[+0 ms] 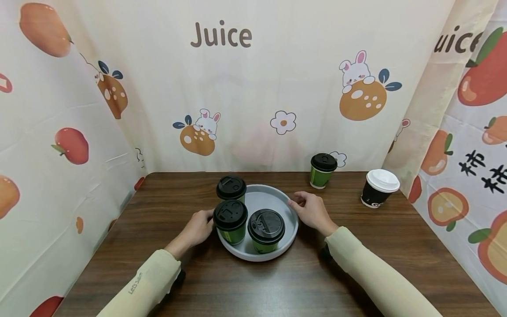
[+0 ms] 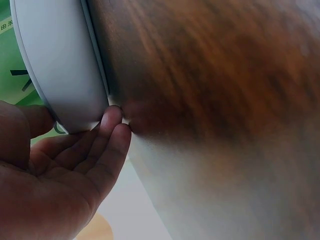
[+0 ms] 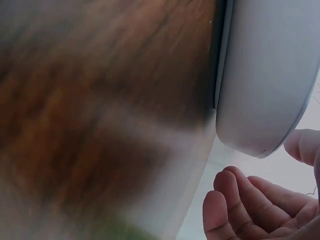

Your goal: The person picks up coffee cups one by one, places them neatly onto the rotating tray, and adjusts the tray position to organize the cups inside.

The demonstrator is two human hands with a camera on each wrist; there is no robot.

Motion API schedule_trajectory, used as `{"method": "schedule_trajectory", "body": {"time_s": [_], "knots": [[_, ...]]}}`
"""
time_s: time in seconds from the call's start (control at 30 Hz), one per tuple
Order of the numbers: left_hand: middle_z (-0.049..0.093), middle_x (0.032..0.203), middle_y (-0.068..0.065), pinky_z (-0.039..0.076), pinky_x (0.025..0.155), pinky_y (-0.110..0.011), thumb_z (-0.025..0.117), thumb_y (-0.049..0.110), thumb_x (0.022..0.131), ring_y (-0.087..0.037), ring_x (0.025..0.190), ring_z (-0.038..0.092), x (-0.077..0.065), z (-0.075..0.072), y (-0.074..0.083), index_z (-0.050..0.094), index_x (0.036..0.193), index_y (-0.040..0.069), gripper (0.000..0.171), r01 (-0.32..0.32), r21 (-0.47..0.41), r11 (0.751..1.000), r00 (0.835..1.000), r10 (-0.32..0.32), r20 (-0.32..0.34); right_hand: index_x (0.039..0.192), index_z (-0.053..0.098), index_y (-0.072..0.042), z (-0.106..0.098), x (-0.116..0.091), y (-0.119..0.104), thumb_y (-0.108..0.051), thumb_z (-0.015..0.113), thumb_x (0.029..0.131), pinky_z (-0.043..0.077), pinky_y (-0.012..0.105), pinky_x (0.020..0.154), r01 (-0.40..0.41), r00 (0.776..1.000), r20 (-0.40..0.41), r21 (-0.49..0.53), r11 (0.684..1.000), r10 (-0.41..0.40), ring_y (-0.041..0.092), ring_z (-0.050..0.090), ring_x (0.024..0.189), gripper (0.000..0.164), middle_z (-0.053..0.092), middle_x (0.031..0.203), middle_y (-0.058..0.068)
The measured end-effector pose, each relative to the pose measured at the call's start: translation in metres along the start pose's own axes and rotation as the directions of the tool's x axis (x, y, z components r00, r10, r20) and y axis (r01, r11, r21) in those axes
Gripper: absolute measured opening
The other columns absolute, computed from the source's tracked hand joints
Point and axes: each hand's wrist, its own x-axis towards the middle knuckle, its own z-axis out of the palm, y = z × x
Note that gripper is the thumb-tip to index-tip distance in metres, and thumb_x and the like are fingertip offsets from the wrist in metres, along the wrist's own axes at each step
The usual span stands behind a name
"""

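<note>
A round grey tray on the wooden table carries three green paper cups with black lids: a back-left cup, a front-left cup and a front-right cup. At the tray's left side, my left hand grips its edge. The left wrist view shows that thumb at the rim and the fingers curled against the outer wall. On the opposite side is my right hand, its thumb at the rim. Its loosely bent fingers are apart from the wall in the right wrist view.
Behind the tray to the right stands another green cup with a black lid. A black cup with a white lid is farther right. Printed curtains hang behind the table and along both sides.
</note>
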Motion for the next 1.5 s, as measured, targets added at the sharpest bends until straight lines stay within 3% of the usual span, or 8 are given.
{"method": "schedule_trajectory", "body": {"time_s": [0.6, 1.2, 1.5], "knots": [[0.058, 0.143, -0.020, 0.045, 0.109, -0.052, 0.053, 0.010, 0.107, -0.037, 0.135, 0.052, 0.001, 0.000, -0.001, 0.057, 0.145, 0.002, 0.039, 0.007, 0.008, 1.000, 1.000, -0.007, 0.002, 0.114, 0.076, -0.002, 0.002, 0.010, -0.003, -0.027, 0.068, 0.100, 0.057, 0.033, 0.070, 0.007, 0.999, 0.054, -0.034, 0.999, -0.005, 0.017, 0.067, 0.082, 0.029, 0.075, 0.095, 0.007], [0.058, 0.142, -0.022, 0.045, 0.108, -0.053, 0.053, 0.010, 0.108, -0.037, 0.134, 0.052, 0.000, 0.000, 0.000, 0.057, 0.143, -0.001, 0.038, -0.004, 0.012, 1.000, 1.000, 0.004, -0.003, 0.114, 0.077, -0.003, 0.003, 0.015, -0.005, -0.021, 0.065, 0.102, 0.059, 0.040, 0.080, 0.002, 0.995, 0.097, -0.063, 0.998, 0.004, 0.023, 0.069, 0.099, 0.025, 0.075, 0.110, 0.012], [0.056, 0.145, -0.021, 0.045, 0.109, -0.052, 0.052, 0.010, 0.108, -0.037, 0.136, 0.051, 0.001, 0.000, 0.000, 0.056, 0.145, -0.001, 0.039, 0.007, 0.011, 1.000, 1.000, -0.007, 0.011, 0.112, 0.077, -0.003, 0.003, 0.014, -0.005, -0.018, 0.066, 0.101, 0.058, 0.039, 0.078, 0.010, 0.996, 0.093, -0.067, 0.998, -0.004, 0.023, 0.068, 0.094, 0.021, 0.075, 0.107, 0.011]]}}
